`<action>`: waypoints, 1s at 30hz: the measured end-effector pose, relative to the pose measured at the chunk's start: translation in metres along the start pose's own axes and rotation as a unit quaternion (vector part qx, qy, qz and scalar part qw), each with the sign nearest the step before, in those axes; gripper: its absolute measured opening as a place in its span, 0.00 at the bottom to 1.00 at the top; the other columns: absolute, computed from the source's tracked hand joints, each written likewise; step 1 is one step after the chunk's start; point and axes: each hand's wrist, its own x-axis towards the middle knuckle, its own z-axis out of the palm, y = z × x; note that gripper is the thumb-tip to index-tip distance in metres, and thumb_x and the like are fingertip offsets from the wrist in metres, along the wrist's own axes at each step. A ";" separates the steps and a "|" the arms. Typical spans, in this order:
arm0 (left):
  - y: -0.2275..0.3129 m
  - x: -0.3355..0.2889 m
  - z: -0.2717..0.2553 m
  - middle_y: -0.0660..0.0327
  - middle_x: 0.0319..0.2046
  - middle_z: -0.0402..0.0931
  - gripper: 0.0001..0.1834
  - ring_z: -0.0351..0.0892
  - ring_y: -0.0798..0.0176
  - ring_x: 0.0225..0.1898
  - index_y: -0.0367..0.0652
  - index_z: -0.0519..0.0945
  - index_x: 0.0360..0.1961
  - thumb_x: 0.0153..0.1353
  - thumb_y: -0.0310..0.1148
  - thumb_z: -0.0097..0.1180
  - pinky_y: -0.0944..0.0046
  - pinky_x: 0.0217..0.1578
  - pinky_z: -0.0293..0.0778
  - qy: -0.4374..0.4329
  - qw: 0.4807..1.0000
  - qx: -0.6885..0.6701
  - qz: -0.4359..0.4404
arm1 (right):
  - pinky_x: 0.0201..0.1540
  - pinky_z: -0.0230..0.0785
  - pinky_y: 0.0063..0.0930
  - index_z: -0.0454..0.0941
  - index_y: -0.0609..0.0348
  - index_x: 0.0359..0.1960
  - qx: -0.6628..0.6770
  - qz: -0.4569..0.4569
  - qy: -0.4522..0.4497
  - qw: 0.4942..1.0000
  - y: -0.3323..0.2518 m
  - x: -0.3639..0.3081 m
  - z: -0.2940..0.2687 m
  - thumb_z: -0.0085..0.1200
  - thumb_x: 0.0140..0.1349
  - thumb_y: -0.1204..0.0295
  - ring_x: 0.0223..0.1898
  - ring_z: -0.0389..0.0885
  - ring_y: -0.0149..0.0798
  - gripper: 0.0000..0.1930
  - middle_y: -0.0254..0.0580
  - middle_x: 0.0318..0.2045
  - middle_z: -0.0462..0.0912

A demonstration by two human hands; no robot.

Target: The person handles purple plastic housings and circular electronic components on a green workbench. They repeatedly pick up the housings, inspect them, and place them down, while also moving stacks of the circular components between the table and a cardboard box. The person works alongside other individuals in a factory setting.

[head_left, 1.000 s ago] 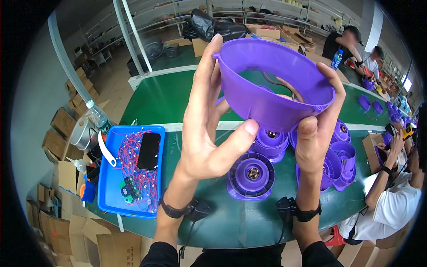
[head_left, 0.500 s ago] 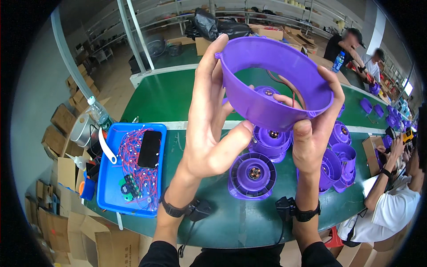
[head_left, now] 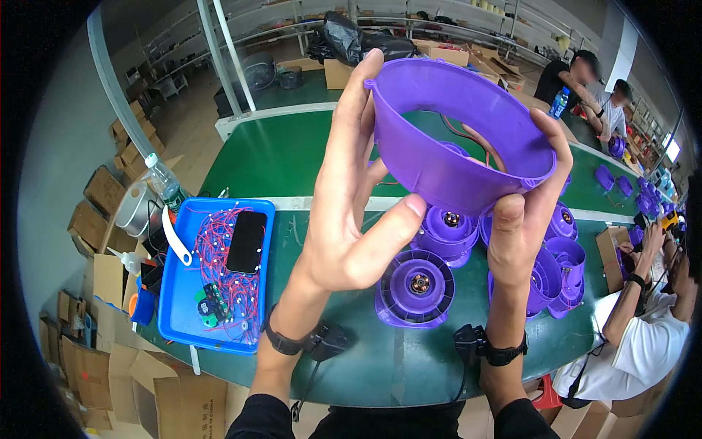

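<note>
Between my two hands, raised above the table, is a purple plastic ring-shaped housing (head_left: 431, 164), its round opening tilted toward me. My left hand (head_left: 344, 227) grips its left side, thumb pressed on the outer wall. The right side is gripped by my right hand (head_left: 519, 227), with the thumb under the near rim and a finger along the outside. Thin red and dark wires (head_left: 459, 129) show through the opening. Below, on the table, sits a purple fan unit (head_left: 415, 285) with a copper-coloured motor centre. Another fan unit (head_left: 446, 230) stands behind it, partly hidden by the housing.
A blue tray (head_left: 167, 293) at left holds red wires, a black phone (head_left: 247, 243) and a green-and-black part (head_left: 210, 306). More purple housings (head_left: 564, 263) stand at right. A co-worker in white (head_left: 643, 351) sits at the right edge. Cardboard boxes (head_left: 175, 395) lie lower left.
Both hands have shifted slightly to the right with the purple housing still between them. The fan units and tray on the table stay in place.
</note>
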 end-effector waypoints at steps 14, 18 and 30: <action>-0.002 -0.001 -0.011 0.48 0.67 0.54 0.54 0.58 0.49 0.67 0.39 0.44 0.72 0.48 0.30 0.64 0.52 0.61 0.66 -0.035 0.980 0.195 0.016 | 0.58 0.61 0.31 0.52 0.63 0.65 -0.073 0.029 -0.054 0.995 -0.001 0.003 -0.007 0.50 0.64 0.46 0.54 0.69 0.37 0.39 0.47 0.53 0.68; 0.003 0.004 -0.023 0.50 0.65 0.59 0.50 0.69 0.52 0.60 0.40 0.54 0.69 0.45 0.28 0.66 0.58 0.53 0.73 -0.065 0.952 0.295 0.037 | 0.62 0.57 0.28 0.56 0.64 0.65 -0.108 0.097 -0.085 0.986 -0.003 0.003 -0.013 0.33 0.72 0.48 0.59 0.66 0.35 0.32 0.45 0.57 0.66; -0.076 0.001 -0.158 0.49 0.35 0.80 0.30 0.83 0.62 0.26 0.30 0.71 0.52 0.59 0.45 0.63 0.69 0.27 0.80 0.149 0.907 0.225 -0.323 | 0.42 0.72 0.25 0.60 0.61 0.64 -0.130 0.234 -0.202 0.942 -0.005 -0.001 -0.010 0.45 0.70 0.66 0.42 0.79 0.35 0.23 0.52 0.50 0.77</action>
